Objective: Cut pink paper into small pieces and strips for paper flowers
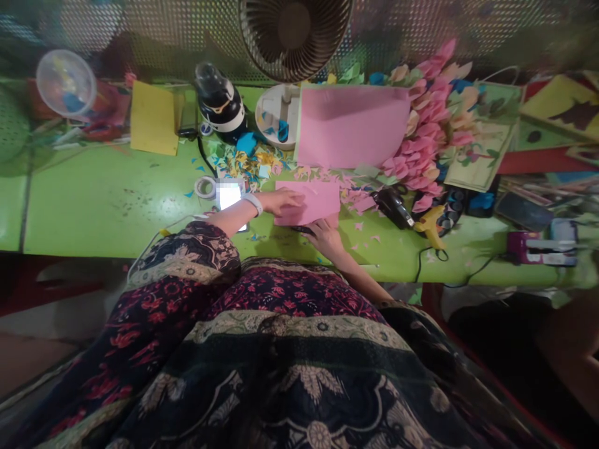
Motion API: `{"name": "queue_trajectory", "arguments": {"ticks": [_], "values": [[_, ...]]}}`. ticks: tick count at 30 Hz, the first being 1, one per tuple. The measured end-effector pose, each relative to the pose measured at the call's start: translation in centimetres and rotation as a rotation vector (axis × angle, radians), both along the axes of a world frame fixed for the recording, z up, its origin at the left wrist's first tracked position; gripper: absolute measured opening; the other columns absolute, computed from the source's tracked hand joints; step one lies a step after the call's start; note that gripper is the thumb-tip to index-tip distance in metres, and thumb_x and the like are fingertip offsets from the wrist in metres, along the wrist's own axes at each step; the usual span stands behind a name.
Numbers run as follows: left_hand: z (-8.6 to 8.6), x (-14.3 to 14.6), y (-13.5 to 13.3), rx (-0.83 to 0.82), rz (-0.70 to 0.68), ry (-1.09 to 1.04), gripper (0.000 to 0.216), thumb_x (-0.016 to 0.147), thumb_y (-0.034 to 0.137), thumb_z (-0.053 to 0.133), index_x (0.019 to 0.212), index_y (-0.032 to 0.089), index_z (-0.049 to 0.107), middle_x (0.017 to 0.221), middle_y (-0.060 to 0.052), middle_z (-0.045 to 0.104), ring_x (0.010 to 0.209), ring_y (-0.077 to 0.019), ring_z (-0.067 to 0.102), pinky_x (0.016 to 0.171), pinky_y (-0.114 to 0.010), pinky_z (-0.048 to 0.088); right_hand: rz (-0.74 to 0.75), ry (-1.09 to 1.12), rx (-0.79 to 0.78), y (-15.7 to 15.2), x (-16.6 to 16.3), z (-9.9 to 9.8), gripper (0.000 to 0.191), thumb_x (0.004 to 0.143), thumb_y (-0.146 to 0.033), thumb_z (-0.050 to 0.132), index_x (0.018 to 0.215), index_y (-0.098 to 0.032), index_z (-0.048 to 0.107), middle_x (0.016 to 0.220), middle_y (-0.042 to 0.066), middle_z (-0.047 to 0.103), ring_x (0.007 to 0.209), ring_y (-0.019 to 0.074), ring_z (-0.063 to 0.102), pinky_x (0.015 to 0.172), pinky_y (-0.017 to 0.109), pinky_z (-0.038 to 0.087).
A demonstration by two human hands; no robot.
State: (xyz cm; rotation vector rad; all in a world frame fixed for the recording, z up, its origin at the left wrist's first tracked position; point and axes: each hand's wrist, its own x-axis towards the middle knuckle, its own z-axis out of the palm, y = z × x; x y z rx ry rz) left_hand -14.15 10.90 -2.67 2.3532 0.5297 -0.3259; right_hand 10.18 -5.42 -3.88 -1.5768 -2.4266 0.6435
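Where hands (284, 201) (326, 238) rest, rectangular paper (322, 201) lies.

Showing a long green table (84, 215), dark scuffs (138, 194) toward left end, seam (26, 202) meeting near edge there. Perforated mesh wall (168, 37) along far edge, round fan (294, 28) at its middle. Dim, uneven light. Under near edge, left: red area (21, 280), too dark to identify.
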Motion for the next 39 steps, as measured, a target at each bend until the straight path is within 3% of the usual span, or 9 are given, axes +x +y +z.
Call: {"name": "queue_trajectory", "arguments": {"ticks": [6,12,14,19,24,27,32,34,39], "values": [[0.3,-0.1,-0.3,0.073,-0.003,0.004,0.077,0.077,0.017,0.068,0.154,0.023,0.057,0.172,-0.009,0.037,0.150,-0.0307,0.041,0.124,-0.044,0.034,0.073,-0.030,-0.021,0.3,-1.5,0.6,0.030,0.103,-0.037,0.061,0.124,-0.020,0.074,0.111,0.014,0.067,0.109,0.0288,0.059,0.092,0.037,0.053],[0.7,-0.3,-1.0,0.124,-0.018,0.040,0.079,0.080,0.015,0.067,0.156,0.025,0.053,0.172,-0.007,0.036,0.152,-0.0283,0.040,0.124,-0.044,0.035,0.191,0.092,0.030,-2.2,0.2,1.0,0.027,0.104,-0.040,0.059,0.116,-0.022,0.075,0.106,0.012,0.071,0.102,0.0260,0.063,0.087,0.037,0.056],[1.0,-0.1,-2.6,0.135,0.016,0.066,0.075,0.084,0.015,0.065,0.157,0.022,0.051,0.174,-0.010,0.032,0.156,-0.0286,0.036,0.126,-0.044,0.032,0.040,0.147,0.103,-2.7,1.8,0.9,0.031,0.104,-0.044,0.057,0.118,-0.023,0.075,0.105,0.012,0.072,0.100,0.0265,0.064,0.089,0.040,0.057],[1.3,1.0,-9.3,0.274,0.241,0.030,0.062,0.104,0.035,0.052,0.163,0.017,0.041,0.174,-0.016,0.028,0.163,-0.0313,0.023,0.132,-0.052,0.018,-0.543,0.107,0.301,-2.2,7.9,-0.4,0.041,0.104,-0.053,0.051,0.117,-0.021,0.073,0.102,0.014,0.071,0.099,0.0310,0.064,0.090,0.050,0.055],[0.8,-0.1,-12.9,0.307,0.259,0.025,0.060,0.108,0.038,0.044,0.165,0.018,0.038,0.174,-0.015,0.027,0.164,-0.0308,0.021,0.133,-0.055,0.018,-0.639,-0.012,0.240,-1.8,11.5,-1.6,0.045,0.103,-0.050,0.047,0.116,-0.015,0.072,0.107,0.022,0.071,0.107,0.0378,0.062,0.096,0.061,0.051],[0.6,-1.9,-13.0,0.300,0.262,0.025,0.060,0.108,0.037,0.046,0.165,0.019,0.038,0.172,-0.013,0.033,0.162,-0.0274,0.027,0.133,-0.050,0.021,-0.551,-0.008,0.229,-1.6,9.9,-1.0,0.044,0.103,-0.044,0.049,0.132,-0.015,0.067,0.127,0.025,0.068,0.121,0.0413,0.060,0.104,0.067,0.045],[0.4,-4.1,-13.0,0.300,0.272,0.023,0.058,0.108,0.028,0.044,0.165,0.020,0.039,0.168,-0.012,0.042,0.157,-0.0240,0.038,0.131,-0.047,0.027,0.008,0.056,0.110,-0.9,4.5,-0.1,0.057,0.101,-0.049,0.057,0.149,-0.020,0.058,0.155,0.019,0.056,0.144,0.0350,0.052,0.119,0.059,0.042],[0.2,-4.3,-13.1,0.305,0.263,0.009,0.059,0.107,0.029,0.045,0.165,0.020,0.038,0.167,-0.013,0.042,0.157,-0.0242,0.039,0.131,-0.046,0.028,0.142,0.052,0.078,-0.6,3.2,-0.4,0.061,0.101,-0.051,0.059,0.153,-0.019,0.055,0.159,0.018,0.054,0.148,0.0322,0.049,0.123,0.057,0.040],[-0.2,-4.1,-13.4,0.323,0.303,-0.030,0.061,0.108,0.042,0.046,0.165,0.021,0.038,0.169,-0.012,0.039,0.157,-0.0252,0.039,0.131,-0.045,0.030,0.193,0.030,0.097,-0.1,3.4,-1.4,0.040,0.106,-0.028,0.051,0.143,-0.024,0.066,0.151,0.013,0.063,0.143,0.0257,0.058,0.124,0.055,0.041]]}}
